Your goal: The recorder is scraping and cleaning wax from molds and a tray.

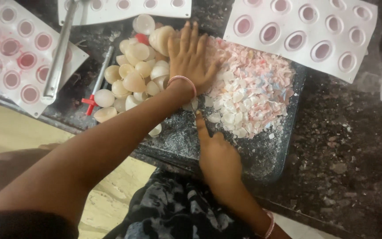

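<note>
My left hand [191, 57] lies flat, fingers spread, between a heap of cream egg-shaped half shells [133, 75] and a pile of broken pink and white shell bits [250, 88]. It wears a pink bangle at the wrist. My right hand [215, 155] rests on the dark tray [266, 155] near its front edge, index finger stretched toward the broken bits, the other fingers curled. Neither hand holds anything. The tray is dusted with white powder.
White moulds with round pink-rimmed cavities lie at the top right [306, 31], top middle [124, 9] and left [18, 53]. A metal bar [60, 53] rests on the left mould. A red-tipped tool [94, 95] lies beside the shells. The dark speckled counter [350, 146] extends right.
</note>
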